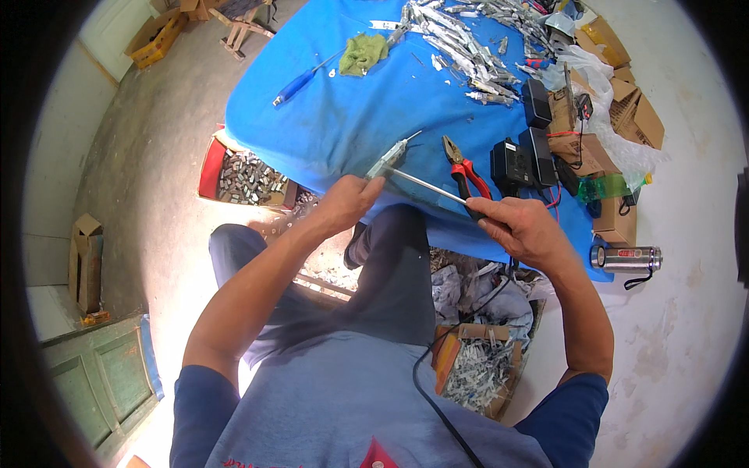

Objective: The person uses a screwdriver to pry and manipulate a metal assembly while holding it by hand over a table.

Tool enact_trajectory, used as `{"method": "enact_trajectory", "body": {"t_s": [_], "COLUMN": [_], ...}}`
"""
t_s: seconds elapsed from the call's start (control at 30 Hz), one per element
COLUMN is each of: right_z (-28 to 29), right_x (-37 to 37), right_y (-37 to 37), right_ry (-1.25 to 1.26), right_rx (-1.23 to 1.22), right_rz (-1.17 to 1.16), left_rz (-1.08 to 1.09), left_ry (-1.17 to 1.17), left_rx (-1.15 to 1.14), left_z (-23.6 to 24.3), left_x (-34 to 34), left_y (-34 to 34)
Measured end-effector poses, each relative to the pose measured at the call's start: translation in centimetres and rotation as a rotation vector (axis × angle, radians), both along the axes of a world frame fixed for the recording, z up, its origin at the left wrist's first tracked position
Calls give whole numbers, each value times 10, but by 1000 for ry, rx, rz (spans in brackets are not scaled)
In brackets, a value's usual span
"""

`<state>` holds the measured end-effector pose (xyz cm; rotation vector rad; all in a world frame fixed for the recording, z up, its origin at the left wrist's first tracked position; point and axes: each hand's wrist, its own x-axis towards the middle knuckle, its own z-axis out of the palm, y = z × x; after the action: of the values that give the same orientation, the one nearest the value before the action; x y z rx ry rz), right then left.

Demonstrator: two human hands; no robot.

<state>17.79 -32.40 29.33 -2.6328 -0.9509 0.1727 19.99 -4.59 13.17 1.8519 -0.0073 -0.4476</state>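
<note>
My left hand [349,204] is closed around the lower end of a slim silver-white tube-like piece [386,159]. A thin pin sticks out of the far tip of this piece. My right hand [524,228] grips a screwdriver [427,184] whose handle is mostly hidden in the palm. Its long steel shaft points left, and the tip meets the side of the piece near my left fingers. Between the hands and slightly beyond them lie pliers [466,173] with red and black handles, their jaws pointing away from me.
A blue cloth [343,117] covers the table. Farther off lie a blue-handled tool [295,87], a green rag [363,54] and a heap of similar silver pieces [460,47]. Black adapters [512,164] and a steel flask [626,258] stand right. A box of small parts [250,178] sits below left.
</note>
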Motion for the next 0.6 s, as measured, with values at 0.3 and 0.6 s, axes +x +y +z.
{"method": "enact_trajectory", "body": {"t_s": [0.3,0.6], "right_z": [9,-26], "right_x": [20,-13], "right_y": [-1,-5], "right_ry": [894,66], "right_rx": [260,134], "right_rz": [-462,-107], "left_rz": [-26,0], "left_ry": [4,20], "left_rx": [56,-15], "left_z": [5,7], "left_x": [-4,-3], "left_y": [9,10]}}
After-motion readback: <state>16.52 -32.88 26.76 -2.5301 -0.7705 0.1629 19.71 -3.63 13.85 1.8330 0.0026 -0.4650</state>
